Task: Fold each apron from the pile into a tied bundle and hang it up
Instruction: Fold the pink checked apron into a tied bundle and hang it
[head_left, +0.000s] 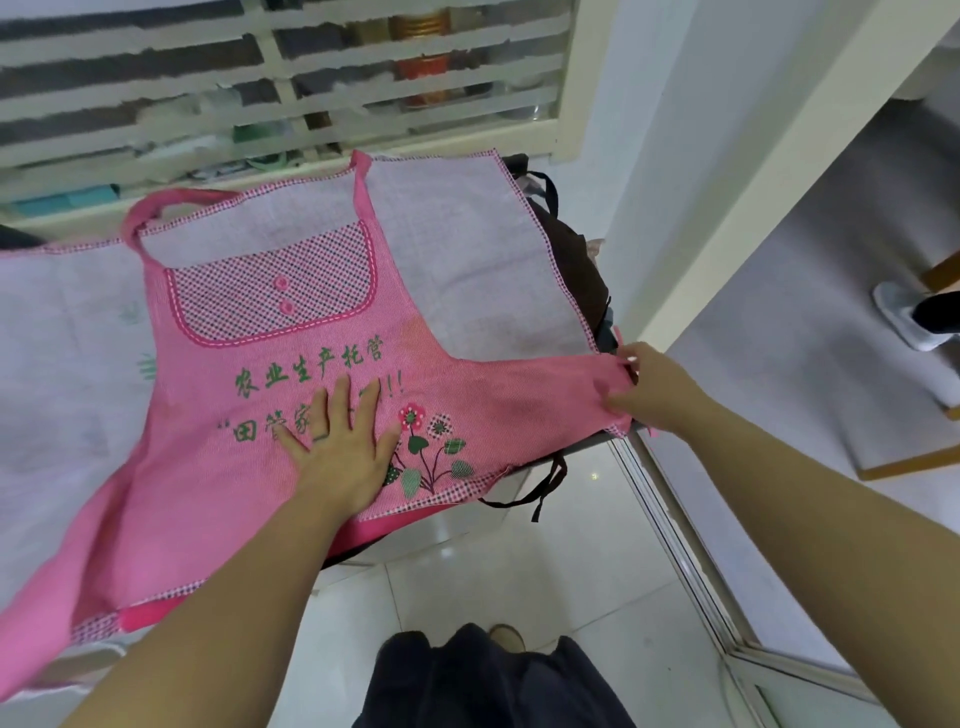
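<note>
Backdrop: white slatted grille behind the work surface, pale tiled floor below.
Pink apron: spread face up across the surface, bib toward the grille, neck loop lying at the far left, near hem hanging over the front edge.
Left hand: flat on the green lettering at mid-apron, fingers straight and splayed, gripping nothing; likely pinning the cloth so it does not slide while the side is drawn.
Right hand: pinches the apron's right side corner by its tie, fingers curled round the cloth; probably pulling that wing taut, or about to bring it inward for a first fold.
Pile: dark cloth under and beyond the apron's right edge, a black strap dangling off the front; presumably next in line.
Stage: early by the look of it, with no fold made, nothing tied, nothing hung.
Risk: loose ties catching on the pile below once the corner moves.
</note>
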